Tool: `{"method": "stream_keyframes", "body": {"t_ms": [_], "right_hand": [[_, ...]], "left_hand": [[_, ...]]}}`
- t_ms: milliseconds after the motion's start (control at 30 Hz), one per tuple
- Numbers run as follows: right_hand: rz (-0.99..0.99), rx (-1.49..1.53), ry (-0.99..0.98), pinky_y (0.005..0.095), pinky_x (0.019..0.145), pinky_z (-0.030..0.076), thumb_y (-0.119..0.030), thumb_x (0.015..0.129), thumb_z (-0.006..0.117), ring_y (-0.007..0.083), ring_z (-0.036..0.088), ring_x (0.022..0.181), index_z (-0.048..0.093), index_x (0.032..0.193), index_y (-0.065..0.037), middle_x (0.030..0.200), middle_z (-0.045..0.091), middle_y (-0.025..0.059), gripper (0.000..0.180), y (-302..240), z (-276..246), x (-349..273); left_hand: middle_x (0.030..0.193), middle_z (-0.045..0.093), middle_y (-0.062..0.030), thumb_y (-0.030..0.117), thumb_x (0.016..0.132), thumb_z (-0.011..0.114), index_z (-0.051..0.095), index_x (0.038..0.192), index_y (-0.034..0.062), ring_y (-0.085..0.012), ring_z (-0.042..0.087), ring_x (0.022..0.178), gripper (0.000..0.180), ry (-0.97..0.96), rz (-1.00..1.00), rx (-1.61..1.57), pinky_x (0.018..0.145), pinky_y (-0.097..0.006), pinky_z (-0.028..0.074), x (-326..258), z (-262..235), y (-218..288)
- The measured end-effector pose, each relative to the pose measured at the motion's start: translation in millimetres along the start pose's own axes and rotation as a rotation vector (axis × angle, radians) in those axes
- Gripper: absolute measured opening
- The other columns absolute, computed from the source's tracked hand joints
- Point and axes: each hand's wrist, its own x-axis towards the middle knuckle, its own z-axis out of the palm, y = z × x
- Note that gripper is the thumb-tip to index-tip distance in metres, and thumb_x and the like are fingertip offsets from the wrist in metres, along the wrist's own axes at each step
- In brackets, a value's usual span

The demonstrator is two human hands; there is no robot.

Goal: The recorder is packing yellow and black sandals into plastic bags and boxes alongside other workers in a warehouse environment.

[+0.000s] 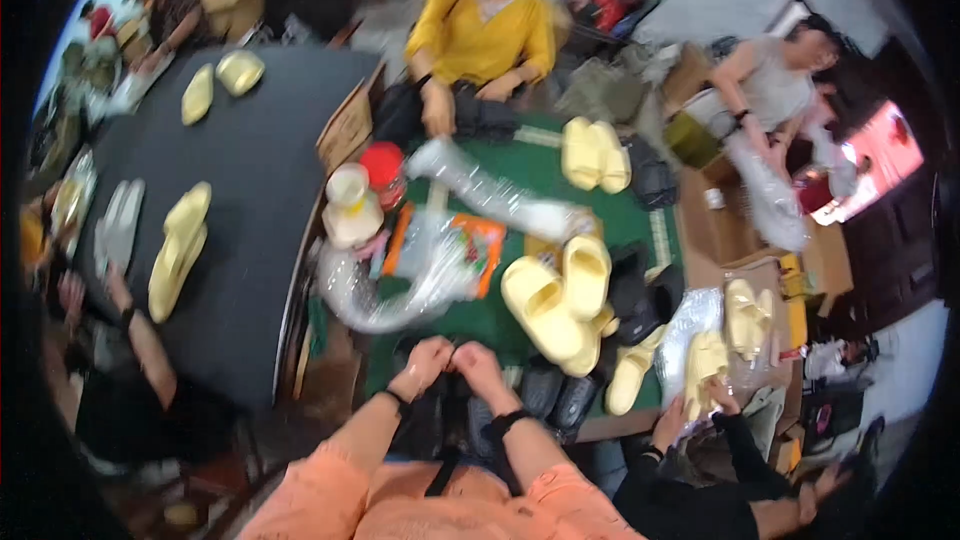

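My left hand and my right hand meet at the near edge of the green table, fingertips almost touching. Both are closed in a pinch. Something small and dark seems to lie between them, too blurred to name. Below and beside them sit black slippers, partly hidden by my hands and arms. Just beyond, a clear plastic sleeve curves over the tabletop, next to an orange-edged plastic package. A large yellow slipper lies to the right of my hands, among several others.
A long dark table with yellow slippers runs along the left. A red tub and white containers stand at its side. A co-worker in yellow sits opposite; another's hands hold yellow slippers at right. Cardboard boxes stand beyond.
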Motion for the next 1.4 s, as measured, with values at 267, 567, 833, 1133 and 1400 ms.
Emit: {"method": "stream_keyframes", "body": {"t_ms": [267,567,833,1133,1400], "right_hand": [[0.145,0.26,0.098,0.0212,0.059,0.042,-0.011,0.082,0.05,0.008,0.051,0.062,0.053,0.08,-0.001,0.068,0.056,0.0019,0.011,14,13,9],[0.14,0.232,0.084,0.0196,0.056,0.039,-0.01,0.081,0.05,0.0056,0.047,0.059,0.053,0.076,-0.002,0.065,0.054,-0.0001,0.01,17,11,5],[0.139,0.121,0.025,0.0205,0.052,0.037,-0.008,0.081,0.049,0.0058,0.045,0.055,0.053,0.074,-0.002,0.06,0.05,-0.0014,0.01,18,7,0],[0.117,0.224,-0.008,0.0212,0.056,0.04,-0.005,0.08,0.05,0.0068,0.048,0.06,0.052,0.08,0.0,0.067,0.053,0.0004,0.005,16,4,9],[0.251,0.292,0.176,0.022,0.062,0.043,-0.008,0.081,0.051,0.009,0.051,0.066,0.051,0.089,0.0,0.077,0.057,0.0035,0.011,6,0,8]], "left_hand": [[0.061,0.054,-0.003,0.009,0.079,0.05,0.055,0.074,0.0,-0.0093,0.049,0.056,0.011,-0.023,-0.188,-0.054,0.053,-0.023,0.041,0,-7,5],[0.056,0.049,-0.0008,0.012,0.08,0.05,0.052,0.07,0.0022,-0.007,0.044,0.052,0.014,0.037,-0.173,-0.078,0.048,-0.023,0.038,-3,-1,3],[0.056,0.052,-0.0071,0.006,0.075,0.051,0.053,0.071,0.0021,-0.0157,0.05,0.05,0.006,0.01,-0.058,0.165,0.049,-0.028,0.04,-7,-2,5],[0.055,0.051,-0.0062,0.008,0.078,0.051,0.054,0.074,0.0011,-0.0127,0.048,0.05,0.008,0.013,-0.161,0.092,0.049,-0.027,0.039,3,-8,23],[0.061,0.055,-0.008,0.009,0.078,0.052,0.055,0.078,0.0,-0.0165,0.053,0.055,0.01,0.024,-0.106,0.158,0.055,-0.027,0.042,7,-24,21]]}}
